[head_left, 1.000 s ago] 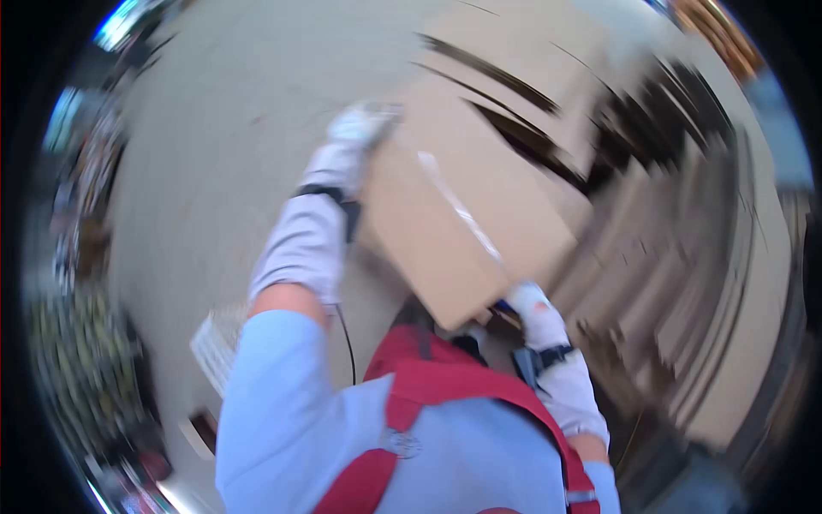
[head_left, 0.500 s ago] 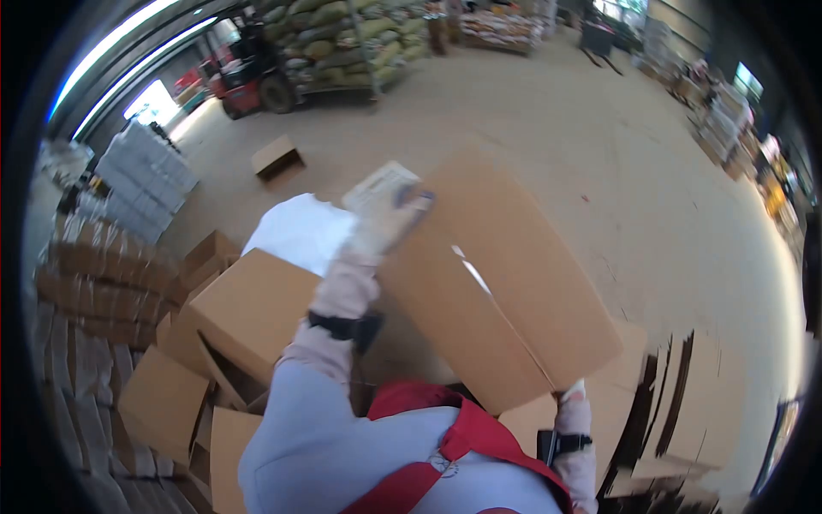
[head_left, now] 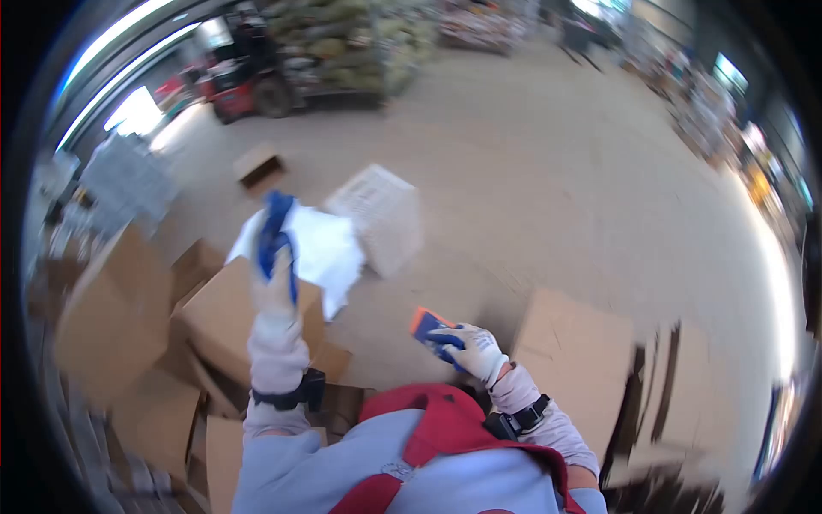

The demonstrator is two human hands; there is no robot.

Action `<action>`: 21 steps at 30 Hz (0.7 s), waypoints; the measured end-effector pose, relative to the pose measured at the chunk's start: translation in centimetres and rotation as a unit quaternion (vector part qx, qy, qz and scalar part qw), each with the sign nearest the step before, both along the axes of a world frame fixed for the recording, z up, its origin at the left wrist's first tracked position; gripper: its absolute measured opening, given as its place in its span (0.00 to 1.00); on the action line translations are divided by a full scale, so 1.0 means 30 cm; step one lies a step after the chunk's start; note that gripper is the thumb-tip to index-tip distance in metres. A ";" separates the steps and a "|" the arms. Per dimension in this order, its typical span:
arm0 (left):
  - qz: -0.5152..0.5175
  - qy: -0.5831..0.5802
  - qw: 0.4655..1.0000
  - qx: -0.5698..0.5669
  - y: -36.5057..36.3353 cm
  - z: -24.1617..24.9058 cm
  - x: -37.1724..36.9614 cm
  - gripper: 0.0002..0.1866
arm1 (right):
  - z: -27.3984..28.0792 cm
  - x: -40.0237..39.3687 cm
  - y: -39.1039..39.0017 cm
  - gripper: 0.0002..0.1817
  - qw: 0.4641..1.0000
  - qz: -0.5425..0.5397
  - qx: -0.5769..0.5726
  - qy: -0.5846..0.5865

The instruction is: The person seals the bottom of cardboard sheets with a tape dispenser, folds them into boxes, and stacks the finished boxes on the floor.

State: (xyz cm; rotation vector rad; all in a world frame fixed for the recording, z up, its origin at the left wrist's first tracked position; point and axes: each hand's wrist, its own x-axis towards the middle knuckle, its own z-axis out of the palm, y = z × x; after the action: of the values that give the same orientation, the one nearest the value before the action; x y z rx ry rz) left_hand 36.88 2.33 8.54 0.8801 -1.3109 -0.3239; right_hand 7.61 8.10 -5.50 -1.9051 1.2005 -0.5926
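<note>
My left hand (head_left: 276, 244), in a white glove with blue coating, is raised over the cardboard boxes on the left, its fingers stretched out and smeared by motion. Nothing shows in it. Beyond its wrist, a tilted cardboard box (head_left: 116, 317) leans blurred over the heap at the far left. A closer brown carton (head_left: 218, 300) lies just below and behind the left hand. My right hand (head_left: 471, 349), gloved in white and blue, grips a small flat blue-and-orange object (head_left: 428, 325) in front of my chest; its exact kind is unclear.
Flattened cardboard sheets (head_left: 574, 343) stand stacked at my right. A white sheet (head_left: 321, 244) and a pale, crate-like block (head_left: 381, 218) are ahead on the floor, near a small open box (head_left: 259, 167). Farther back are a red forklift (head_left: 244, 86) and racked sacks (head_left: 330, 47).
The big carton has left both hands and is now at the far left over the heap. My left hand has swung left; my right hand has risen, showing the blue-and-orange object.
</note>
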 end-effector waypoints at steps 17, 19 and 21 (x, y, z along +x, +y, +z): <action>-0.145 -0.206 0.520 0.816 0.235 -2.186 -1.285 0.66 | -0.610 -0.142 1.304 0.19 0.483 -0.755 0.305 -0.323; -0.127 -0.137 0.527 0.829 0.265 -2.257 -1.278 0.64 | -0.647 -0.021 1.311 0.19 0.481 -0.761 0.304 -0.312; -0.169 -0.125 0.521 0.827 0.278 -2.269 -1.247 0.52 | -0.631 0.030 1.275 0.18 0.476 -0.759 0.302 -0.327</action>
State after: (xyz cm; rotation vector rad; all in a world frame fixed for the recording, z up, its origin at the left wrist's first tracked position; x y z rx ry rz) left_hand -0.52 10.66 -59.53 2.2821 -1.1113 -2.0584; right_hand 8.50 46.34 -24.42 0.5006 1.8706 -1.3053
